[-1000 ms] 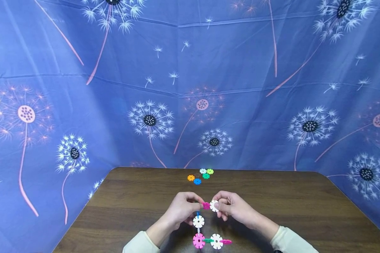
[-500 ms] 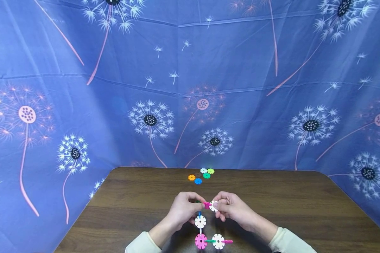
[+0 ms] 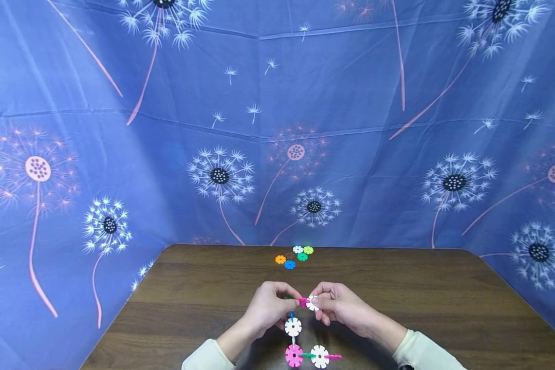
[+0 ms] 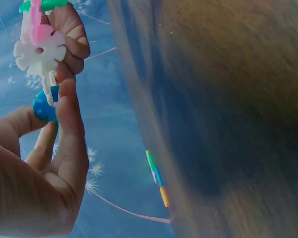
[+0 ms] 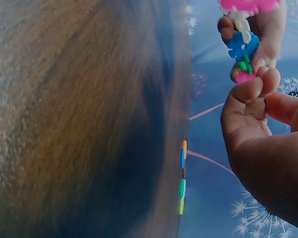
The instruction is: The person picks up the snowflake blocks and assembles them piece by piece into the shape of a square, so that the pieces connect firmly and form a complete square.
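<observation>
A chain of notched plastic discs hangs from the left hand (image 3: 269, 308), which pinches it near a pink disc (image 3: 303, 302). Below that hand come a blue disc (image 5: 244, 46), a white disc (image 3: 293, 327) and a pink disc (image 3: 294, 355), then a green disc (image 3: 307, 355), a white one (image 3: 320, 356) and a pink one (image 3: 334, 356) running rightward. The right hand (image 3: 347, 311) pinches a white disc (image 3: 312, 303) against the upper pink disc. In the right wrist view a green disc (image 5: 244, 66) shows between blue and pink; fingers partly cover it.
At the back of the brown wooden table (image 3: 203, 277) lie loose discs: orange (image 3: 280, 259), blue (image 3: 290, 264), green (image 3: 302, 256), white (image 3: 298, 249), yellow-green (image 3: 308, 250) and a dark brown one. A blue patterned cloth (image 3: 374, 154) hangs behind the table.
Both hands keep their pinch and have barely moved. The chain hangs slightly lower and further right in the head view than a second ago.
</observation>
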Available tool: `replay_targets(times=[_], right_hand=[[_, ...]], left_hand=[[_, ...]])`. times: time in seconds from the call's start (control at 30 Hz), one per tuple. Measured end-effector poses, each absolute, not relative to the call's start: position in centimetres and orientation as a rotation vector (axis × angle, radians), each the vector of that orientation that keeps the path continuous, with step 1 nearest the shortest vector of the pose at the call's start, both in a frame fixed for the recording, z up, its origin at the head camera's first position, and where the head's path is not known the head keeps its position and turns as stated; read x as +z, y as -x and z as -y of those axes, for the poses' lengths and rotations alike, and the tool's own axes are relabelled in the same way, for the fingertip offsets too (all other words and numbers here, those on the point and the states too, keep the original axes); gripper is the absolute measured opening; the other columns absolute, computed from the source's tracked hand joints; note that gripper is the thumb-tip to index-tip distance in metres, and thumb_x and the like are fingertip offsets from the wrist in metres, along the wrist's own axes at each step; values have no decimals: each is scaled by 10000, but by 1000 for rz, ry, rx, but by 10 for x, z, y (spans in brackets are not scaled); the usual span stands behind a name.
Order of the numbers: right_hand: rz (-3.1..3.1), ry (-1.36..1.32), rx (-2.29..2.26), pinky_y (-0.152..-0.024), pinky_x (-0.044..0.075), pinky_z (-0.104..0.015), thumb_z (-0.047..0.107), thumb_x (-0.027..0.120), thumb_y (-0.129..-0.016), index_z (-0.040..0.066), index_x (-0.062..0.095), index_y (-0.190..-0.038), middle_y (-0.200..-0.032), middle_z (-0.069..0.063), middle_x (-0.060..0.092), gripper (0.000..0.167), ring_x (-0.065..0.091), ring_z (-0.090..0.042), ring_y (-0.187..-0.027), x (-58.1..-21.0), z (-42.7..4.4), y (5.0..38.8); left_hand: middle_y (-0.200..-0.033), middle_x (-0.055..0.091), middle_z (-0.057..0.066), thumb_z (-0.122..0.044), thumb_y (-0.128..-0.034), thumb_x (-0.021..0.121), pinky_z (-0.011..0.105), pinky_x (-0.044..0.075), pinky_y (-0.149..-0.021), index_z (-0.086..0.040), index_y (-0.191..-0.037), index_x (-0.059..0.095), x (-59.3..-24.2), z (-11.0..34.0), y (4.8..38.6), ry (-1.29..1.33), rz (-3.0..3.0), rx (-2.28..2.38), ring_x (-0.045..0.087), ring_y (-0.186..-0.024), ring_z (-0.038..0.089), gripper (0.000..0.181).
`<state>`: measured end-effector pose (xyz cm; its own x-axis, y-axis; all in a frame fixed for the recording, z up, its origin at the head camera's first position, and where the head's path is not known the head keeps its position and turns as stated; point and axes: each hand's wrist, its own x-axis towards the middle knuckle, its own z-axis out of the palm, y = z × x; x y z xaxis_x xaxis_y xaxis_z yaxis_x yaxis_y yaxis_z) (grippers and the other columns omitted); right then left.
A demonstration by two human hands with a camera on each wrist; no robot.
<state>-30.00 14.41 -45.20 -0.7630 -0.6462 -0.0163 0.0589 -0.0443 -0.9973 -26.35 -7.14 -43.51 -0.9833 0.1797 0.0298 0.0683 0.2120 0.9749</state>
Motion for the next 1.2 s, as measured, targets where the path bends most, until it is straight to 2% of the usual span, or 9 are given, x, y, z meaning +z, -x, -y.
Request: replay_targets(times=[0.3,0.57,0.77,0.9,1.03,1.1,1.2], right_hand=[[-1704,574,-1867,-588,487,-193,93,574,-1017,-94,545,-1137,-772,-22,633,224,567,-78,-638,-454,-145,301],[-1623,588,-1814,-617,504,-211,122,562,-1040,-72,510,-1203,-790,-18,652,258,577,-70,-649,-454,-140,310],[-1843,626,-1653,-591,515,-260,214,529,-1065,-88,518,-1202,-805,-80,657,331,602,-124,-640,-451,-141,340],[-2276,668,-1490,-561,510,-303,140,576,-1032,-81,590,-1075,-781,-87,659,226,595,-166,-643,-456,-141,374],[-2772,778,-1110,-632,503,-357,38,658,-946,3,633,-984,-793,-35,633,57,586,-177,-711,-468,-137,408],[-2936,823,-925,-703,511,-401,5,678,-913,12,640,-1025,-847,-57,646,118,605,-214,-765,-474,-134,423],[-3028,819,-772,-850,522,-497,-15,667,-916,-40,615,-1185,-1028,-181,682,274,654,-346,-942,-482,-131,440]], left_hand=[[-681,589,10,-37,-847,763,211,425,-365,-68,-941,728,-436,73,263,-248,-2310,1905,492,-452,93,105],[-784,704,96,-70,-851,789,211,410,-362,-72,-959,760,-436,75,265,-286,-2362,1874,482,-429,88,112],[-711,679,66,-102,-864,790,214,417,-367,-75,-955,785,-435,83,267,-240,-2386,1900,484,-428,81,95],[-650,642,21,-104,-862,791,221,419,-373,-78,-959,789,-433,88,267,-228,-2388,1895,478,-425,88,100],[-640,634,-6,-89,-863,785,213,413,-374,-61,-974,776,-435,89,265,-240,-2375,1909,476,-428,96,115],[-643,636,-3,-80,-864,781,205,408,-371,-54,-980,769,-437,89,264,-240,-2354,1930,475,-426,91,120],[-646,637,-3,-75,-860,779,195,405,-364,-50,-985,764,-440,88,262,-239,-2317,1958,478,-421,74,128]])
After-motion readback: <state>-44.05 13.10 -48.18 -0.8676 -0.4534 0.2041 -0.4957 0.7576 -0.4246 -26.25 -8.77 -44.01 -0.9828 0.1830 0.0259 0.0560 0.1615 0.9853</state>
